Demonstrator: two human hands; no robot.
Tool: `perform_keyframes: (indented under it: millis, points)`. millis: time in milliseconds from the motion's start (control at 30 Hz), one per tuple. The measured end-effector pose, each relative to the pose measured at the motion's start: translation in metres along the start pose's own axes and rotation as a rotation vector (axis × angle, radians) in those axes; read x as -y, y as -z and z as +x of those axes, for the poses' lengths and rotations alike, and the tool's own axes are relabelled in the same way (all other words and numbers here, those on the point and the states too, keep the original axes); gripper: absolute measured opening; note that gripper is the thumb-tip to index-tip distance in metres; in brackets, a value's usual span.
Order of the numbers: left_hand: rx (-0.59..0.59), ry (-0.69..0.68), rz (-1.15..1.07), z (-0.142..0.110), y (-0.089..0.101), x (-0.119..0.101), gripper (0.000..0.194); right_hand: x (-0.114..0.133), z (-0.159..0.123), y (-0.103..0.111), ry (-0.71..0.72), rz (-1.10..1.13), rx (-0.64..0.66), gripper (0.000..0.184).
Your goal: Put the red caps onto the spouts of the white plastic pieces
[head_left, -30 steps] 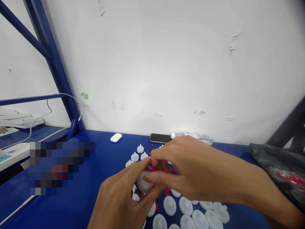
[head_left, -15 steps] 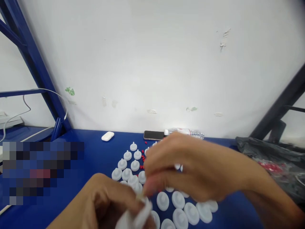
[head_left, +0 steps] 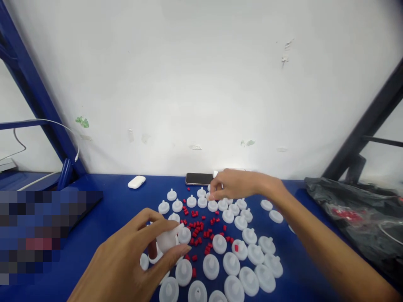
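My left hand is low and left of centre, its thumb and fingers curled around a white plastic spouted cap. Farther back, my right hand reaches across to the rear of the white caps, and its fingertips pinch at a small white spouted cap, partly hidden by the fingers. Many round white caps, most with a spout pointing up, lie around both hands. Among them small red plugs are scattered, and one red plug rests on a cap.
At the wall lie a phone and a white earbud case. A bottle with a white cap is mostly behind my right hand. To the right is a dark plastic bag with red pieces in clear plastic. Blue frame posts rise at the left.
My right hand has moved away from my left hand, back toward the rear caps. My left hand has turned, its held cap now showing between the fingers. More red plugs are uncovered.
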State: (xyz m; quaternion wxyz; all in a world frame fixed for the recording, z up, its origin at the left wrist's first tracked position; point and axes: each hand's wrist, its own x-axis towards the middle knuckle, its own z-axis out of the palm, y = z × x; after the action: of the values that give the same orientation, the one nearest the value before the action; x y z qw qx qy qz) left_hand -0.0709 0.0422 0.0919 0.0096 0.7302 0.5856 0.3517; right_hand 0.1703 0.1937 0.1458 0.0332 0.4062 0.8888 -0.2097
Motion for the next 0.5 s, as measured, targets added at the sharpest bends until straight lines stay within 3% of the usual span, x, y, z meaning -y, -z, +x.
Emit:
perform_keyframes:
  millis: [100,200,300,367,500]
  points:
    - [-0.061,-0.055,0.056,0.0,-0.007,0.005,0.043,0.022,-0.014,0.008,0.192,0.12,0.02,0.039]
    - [-0.096,-0.083,0.064,0.003,-0.009,0.003,0.051,0.05,-0.02,0.006,0.416,0.18,0.087,0.032]
    - [-0.114,-0.105,0.076,0.007,-0.008,-0.001,0.048,0.07,-0.021,-0.002,0.539,0.108,0.01,0.028]
    - [-0.136,-0.088,0.093,0.007,-0.007,-0.001,0.054,0.072,-0.021,-0.004,0.501,0.057,-0.078,0.028]
    - [-0.165,-0.045,0.071,0.006,-0.006,0.0,0.053,0.053,-0.011,-0.004,0.235,-0.097,-0.413,0.022]
